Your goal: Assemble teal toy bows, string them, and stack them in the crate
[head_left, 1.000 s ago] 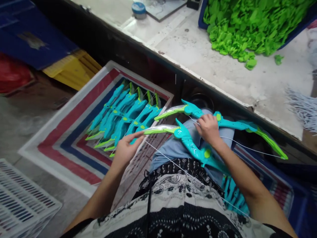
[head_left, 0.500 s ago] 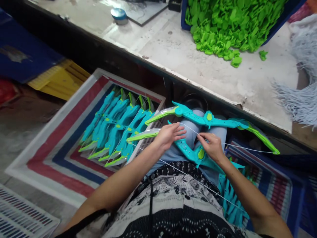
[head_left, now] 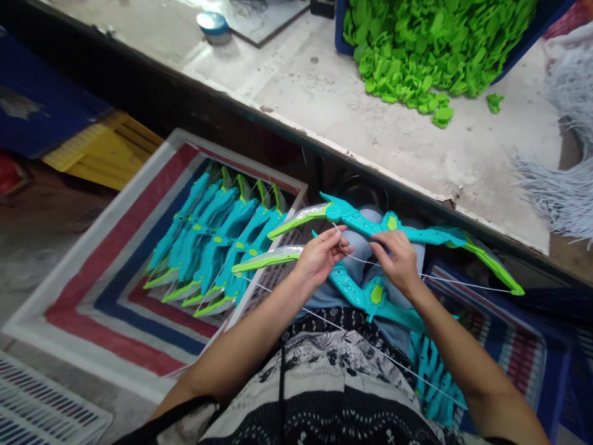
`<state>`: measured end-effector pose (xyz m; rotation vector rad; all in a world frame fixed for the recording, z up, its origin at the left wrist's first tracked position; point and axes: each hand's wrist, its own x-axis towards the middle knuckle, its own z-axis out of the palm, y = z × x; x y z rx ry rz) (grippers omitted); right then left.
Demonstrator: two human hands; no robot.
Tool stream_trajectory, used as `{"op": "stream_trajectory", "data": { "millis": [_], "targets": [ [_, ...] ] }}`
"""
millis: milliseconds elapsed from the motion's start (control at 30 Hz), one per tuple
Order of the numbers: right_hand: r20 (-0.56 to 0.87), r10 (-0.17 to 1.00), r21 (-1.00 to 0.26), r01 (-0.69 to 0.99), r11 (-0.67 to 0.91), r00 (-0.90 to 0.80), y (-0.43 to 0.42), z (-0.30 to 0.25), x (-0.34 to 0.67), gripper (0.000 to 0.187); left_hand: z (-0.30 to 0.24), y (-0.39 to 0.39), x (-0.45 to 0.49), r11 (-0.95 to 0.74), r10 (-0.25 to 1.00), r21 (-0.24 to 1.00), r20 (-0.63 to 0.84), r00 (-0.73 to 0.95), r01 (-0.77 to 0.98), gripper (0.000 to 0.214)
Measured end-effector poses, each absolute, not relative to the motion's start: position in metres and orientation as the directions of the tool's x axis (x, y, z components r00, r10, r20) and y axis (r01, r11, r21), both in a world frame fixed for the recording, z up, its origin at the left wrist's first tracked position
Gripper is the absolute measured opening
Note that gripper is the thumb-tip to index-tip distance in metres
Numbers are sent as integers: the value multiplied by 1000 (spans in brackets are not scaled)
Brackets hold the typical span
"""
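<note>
Two teal toy bows with green tips lie across my lap. The far bow runs from left to right above my knees, and the near bow slants under my hands. My left hand pinches the white string near the far bow's left end. My right hand is closed on the same string a little to the right. The string runs on to the far bow's right green tip. A second string crosses my patterned top toward the lower right.
A striped woven bag on the floor at left holds several finished bows. More teal bows sit in a bag at my right. On the worn table lie a heap of green plastic parts, pale strings and a tape roll.
My left hand came in from the near bow's green tip to the string at the far bow's left end. My right hand shifted down, then up, staying on the string.
</note>
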<state>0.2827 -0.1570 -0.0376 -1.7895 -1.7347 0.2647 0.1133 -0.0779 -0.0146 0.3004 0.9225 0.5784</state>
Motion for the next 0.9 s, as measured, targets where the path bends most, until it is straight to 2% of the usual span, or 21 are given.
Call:
{"op": "stream_trajectory", "data": {
  "millis": [67,133,233,300,400,500,567,700,900],
  "targets": [
    [248,966,-395,918,33,72,-124,-44,280,34,-8,-84,109,825,560,484,-636,531,-291,20],
    [97,995,-235,972,10,13,-96,-52,276,52,-2,-89,105,834,537,490,-610,583,-254,26],
    [-79,997,-130,991,17,-27,-76,-58,276,60,5,-90,96,779,604,561,-551,576,-280,33],
    [-89,993,-192,980,58,-76,-78,-54,288,59,8,-83,86,697,701,644,-523,485,-314,33],
    [-81,987,-448,890,90,-140,-90,-44,314,54,9,-61,67,493,870,801,-443,218,-340,29],
    [-139,982,-663,748,4,-128,-99,-38,334,48,12,-37,52,260,962,936,-273,-20,-238,23],
    [-196,974,-716,695,-61,-117,-100,-38,336,47,15,-24,48,149,988,984,-153,-33,-99,19],
    [-237,964,-746,658,-101,-121,-99,-41,331,48,25,-7,53,-17,997,993,9,72,120,16],
    [-283,954,-733,665,-146,-103,-101,-39,328,51,29,8,62,-90,992,974,69,106,209,15]
  ]
}}
